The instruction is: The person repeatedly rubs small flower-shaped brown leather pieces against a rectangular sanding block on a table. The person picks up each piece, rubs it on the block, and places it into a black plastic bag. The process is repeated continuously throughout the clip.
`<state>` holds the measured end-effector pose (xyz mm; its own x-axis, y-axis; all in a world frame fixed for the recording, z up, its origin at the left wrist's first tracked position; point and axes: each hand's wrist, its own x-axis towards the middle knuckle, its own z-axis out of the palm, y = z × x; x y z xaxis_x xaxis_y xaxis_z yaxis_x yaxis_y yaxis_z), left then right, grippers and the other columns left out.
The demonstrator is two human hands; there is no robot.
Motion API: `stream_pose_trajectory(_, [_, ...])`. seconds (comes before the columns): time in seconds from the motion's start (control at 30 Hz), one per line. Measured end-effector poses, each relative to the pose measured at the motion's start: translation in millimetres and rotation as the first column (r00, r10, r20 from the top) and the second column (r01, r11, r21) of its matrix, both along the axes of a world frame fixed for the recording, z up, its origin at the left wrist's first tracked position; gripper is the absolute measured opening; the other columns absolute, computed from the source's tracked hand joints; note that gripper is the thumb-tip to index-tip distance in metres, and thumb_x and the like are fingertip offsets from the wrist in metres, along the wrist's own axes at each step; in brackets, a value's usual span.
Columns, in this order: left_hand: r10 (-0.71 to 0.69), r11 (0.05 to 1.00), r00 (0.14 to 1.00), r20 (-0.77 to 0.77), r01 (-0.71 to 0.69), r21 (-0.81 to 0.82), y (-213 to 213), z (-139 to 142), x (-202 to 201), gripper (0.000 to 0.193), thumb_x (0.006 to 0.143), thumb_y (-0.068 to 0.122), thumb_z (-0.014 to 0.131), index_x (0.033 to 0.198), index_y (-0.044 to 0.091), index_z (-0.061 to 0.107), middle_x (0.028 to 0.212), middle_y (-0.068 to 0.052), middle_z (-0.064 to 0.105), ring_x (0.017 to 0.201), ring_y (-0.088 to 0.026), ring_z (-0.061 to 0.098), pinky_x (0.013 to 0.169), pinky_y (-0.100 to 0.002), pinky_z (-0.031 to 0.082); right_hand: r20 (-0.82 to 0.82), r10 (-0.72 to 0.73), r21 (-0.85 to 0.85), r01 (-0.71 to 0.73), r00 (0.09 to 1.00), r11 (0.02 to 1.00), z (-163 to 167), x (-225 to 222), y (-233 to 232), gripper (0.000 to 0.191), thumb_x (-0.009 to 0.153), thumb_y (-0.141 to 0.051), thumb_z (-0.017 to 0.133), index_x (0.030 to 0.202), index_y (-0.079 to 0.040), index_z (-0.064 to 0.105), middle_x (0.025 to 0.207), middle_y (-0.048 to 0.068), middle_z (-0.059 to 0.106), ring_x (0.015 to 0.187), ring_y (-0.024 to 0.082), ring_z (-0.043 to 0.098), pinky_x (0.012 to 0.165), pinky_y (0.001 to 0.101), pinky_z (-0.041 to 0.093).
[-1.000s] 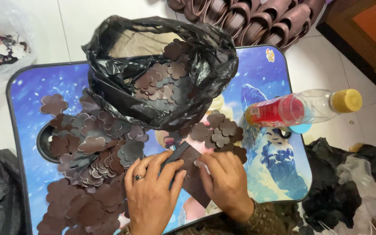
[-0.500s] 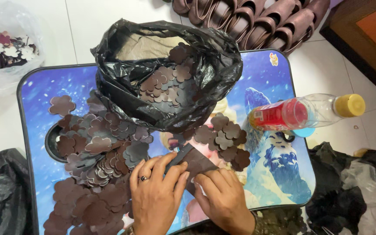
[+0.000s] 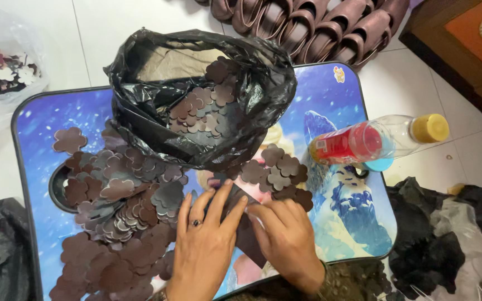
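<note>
Both hands press flat on a dark brown sheet [image 3: 241, 223] at the near edge of the bench [image 3: 341, 223]: the left hand [image 3: 205, 245], wearing a ring, and the right hand [image 3: 288, 239] touch at the fingertips. A heap of brown flower cutouts [image 3: 124, 212] lies left of them. Behind, an open black bag [image 3: 202, 100] holds more cutouts. A plastic bottle [image 3: 375, 142] with a red label and yellow cap lies on its side at the bench's right edge.

Dark sheet [image 3: 241, 223] mostly hidden under both hands, slippers [image 3: 308, 22] cut off at top edge
</note>
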<state>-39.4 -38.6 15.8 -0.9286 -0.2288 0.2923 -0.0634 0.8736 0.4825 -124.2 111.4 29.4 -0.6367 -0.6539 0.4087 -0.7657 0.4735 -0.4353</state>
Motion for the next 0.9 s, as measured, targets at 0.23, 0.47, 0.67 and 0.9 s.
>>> stream_pose_trajectory(0.23, [0.007,0.995,1.000,0.029,-0.010,0.103,-5.8,14.8,-5.1,0.029,0.079,0.015,0.072,0.108,0.013,0.070,0.127,-0.007,0.061,0.120,-0.030,0.054,0.107,-0.052,0.037,0.154,-0.040,-0.048,0.048,0.987,0.998,-4.8,-8.0,3.9,0.019,0.078,-0.002,0.078,0.095,-0.006,0.072,0.090,0.008,0.068,0.081,0.029,0.063,0.070,0.0382,0.050])
stream_pose_trajectory(0.47, [0.162,0.897,0.948,0.275,-0.257,0.360,-9.4,27.3,-8.5,0.018,0.080,0.027,0.077,0.091,0.016,0.068,0.079,0.000,0.071,0.075,-0.023,0.068,0.074,-0.041,0.047,0.275,0.002,-0.071,0.019,0.961,0.997,0.8,0.7,24.9,0.017,0.078,0.000,0.077,0.093,-0.007,0.073,0.089,0.005,0.071,0.080,0.025,0.067,0.069,0.0352,0.052])
stream_pose_trajectory(0.67, [0.173,0.911,0.944,0.281,-0.262,0.318,6.3,21.9,-7.4,0.023,0.079,0.035,0.079,0.085,0.017,0.067,0.067,0.001,0.070,0.068,-0.023,0.068,0.073,-0.042,0.046,0.215,-0.017,-0.059,0.030,0.976,0.998,2.7,-4.6,23.2,0.021,0.075,-0.001,0.076,0.095,-0.006,0.072,0.090,0.008,0.069,0.081,0.027,0.065,0.070,0.0364,0.051])
stream_pose_trajectory(0.9, [0.227,0.973,0.936,0.268,-0.228,-0.027,-0.4,21.5,6.7,0.026,0.079,0.042,0.080,0.081,0.018,0.070,0.076,-0.001,0.069,0.076,-0.026,0.066,0.074,-0.043,0.044,0.174,-0.037,-0.046,0.045,0.984,0.998,8.2,-10.7,11.8,0.021,0.076,-0.001,0.076,0.096,-0.007,0.072,0.090,0.006,0.068,0.082,0.027,0.064,0.072,0.0368,0.050])
